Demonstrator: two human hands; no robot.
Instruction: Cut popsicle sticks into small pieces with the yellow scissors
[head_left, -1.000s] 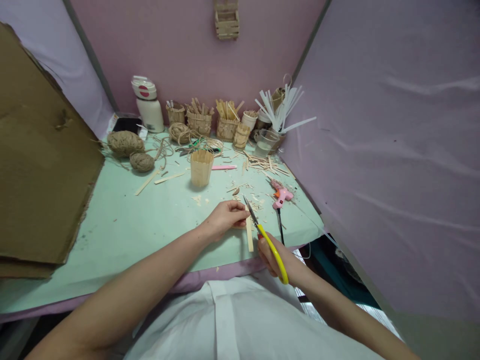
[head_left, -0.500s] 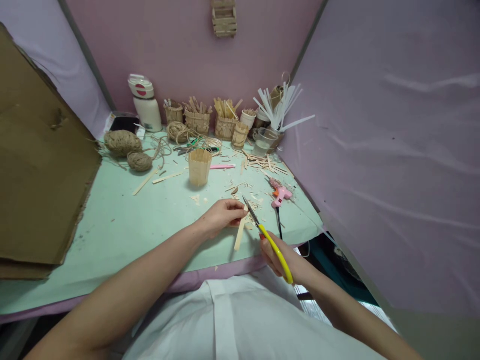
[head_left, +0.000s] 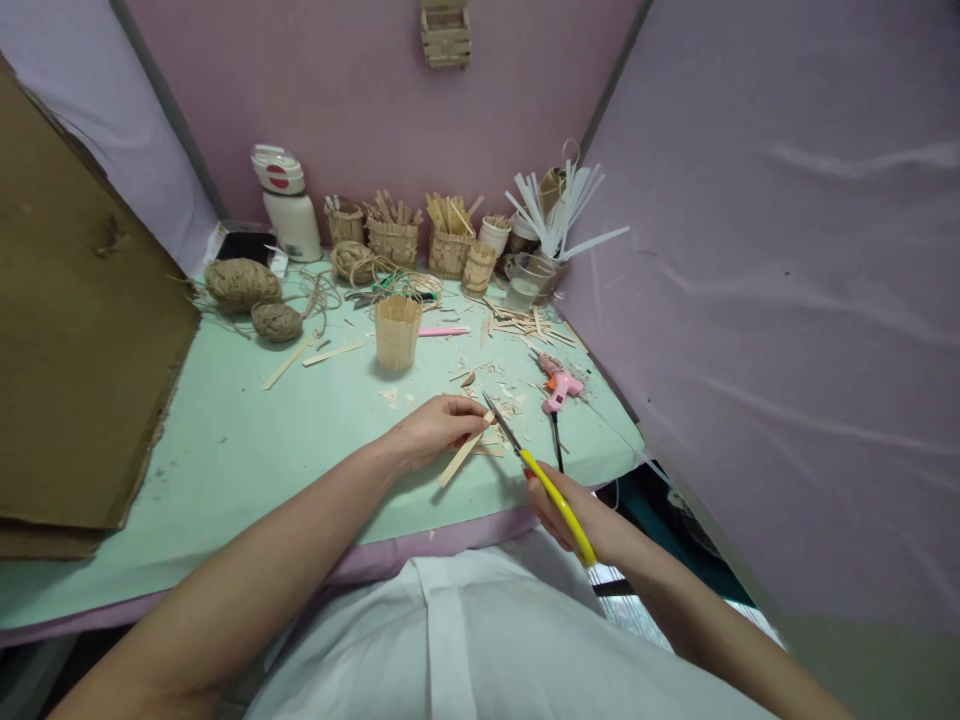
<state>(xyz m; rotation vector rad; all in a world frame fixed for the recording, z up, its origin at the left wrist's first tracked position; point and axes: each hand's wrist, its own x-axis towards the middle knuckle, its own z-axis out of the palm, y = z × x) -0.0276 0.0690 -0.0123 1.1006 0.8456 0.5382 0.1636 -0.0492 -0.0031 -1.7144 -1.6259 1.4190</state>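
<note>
My left hand (head_left: 442,428) pinches a flat pale wooden strip (head_left: 458,462) near its upper end, and the strip slants down to the left. My right hand (head_left: 564,505) is closed round the yellow handles of the scissors (head_left: 551,490). Their metal blades point up and left, with the tips beside the strip's upper end at my left fingertips. Small wood scraps (head_left: 510,405) lie behind the blades. A pale cup made of wooden strips (head_left: 397,335) stands upright beyond my left hand.
A pink glue gun (head_left: 561,385) lies to the right. Twine balls (head_left: 244,285), a white bottle (head_left: 292,222) and stick-filled holders (head_left: 450,252) line the back. Cardboard (head_left: 90,320) stands at the left. Loose sticks (head_left: 536,325) lie at the back right.
The wooden strip has turned in my left hand, its lower end swinging to the left. My right hand and the scissors have shifted very slightly.
</note>
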